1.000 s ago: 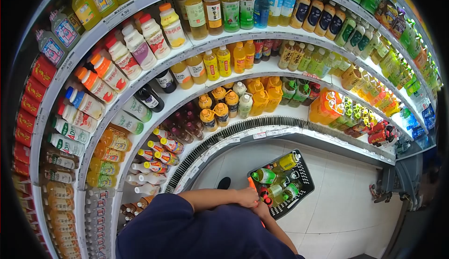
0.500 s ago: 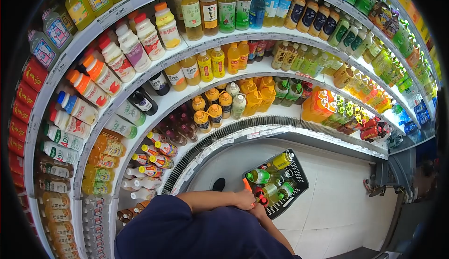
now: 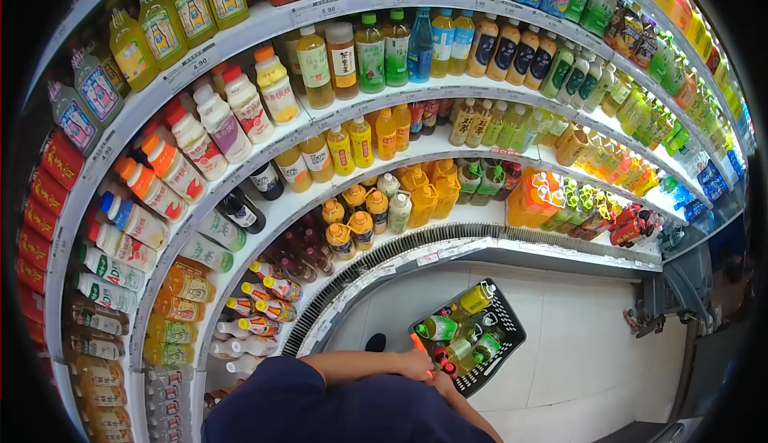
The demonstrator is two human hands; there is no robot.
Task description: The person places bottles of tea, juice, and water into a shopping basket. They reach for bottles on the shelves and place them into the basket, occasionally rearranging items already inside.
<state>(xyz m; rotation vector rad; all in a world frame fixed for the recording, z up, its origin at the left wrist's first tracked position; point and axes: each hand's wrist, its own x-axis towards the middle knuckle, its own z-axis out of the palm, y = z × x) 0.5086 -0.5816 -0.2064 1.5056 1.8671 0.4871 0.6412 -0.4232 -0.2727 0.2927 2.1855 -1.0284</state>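
A black plastic basket (image 3: pixel 502 356) with perforated sides is in front of my body, above the tiled floor. Inside it lie several drink bottles, among them a yellow bottle (image 3: pixel 478 297) at the far end and a green-labelled bottle (image 3: pixel 438 328) at the left. Red caps show at the near end. My left hand (image 3: pixel 414 364) is closed around the orange handle (image 3: pixel 419 342) at the basket's near side. Close beside it, my right hand (image 3: pixel 440 380) is closed at the same handle; its fingers are partly hidden.
A curved refrigerated shelf (image 3: pixel 320 115) full of bottled drinks wraps around from the left to the far right. Its dark lower edge (image 3: pixel 384 271) borders the pale floor (image 3: pixel 568 339). Dark grey equipment (image 3: pixel 680 287) stands at the right. A dark shoe tip (image 3: pixel 375 342) shows left of the basket.
The view has tilted up slightly, so shelves and basket appear lower and more of the top shelf shows. Both hands stay on the basket handle.
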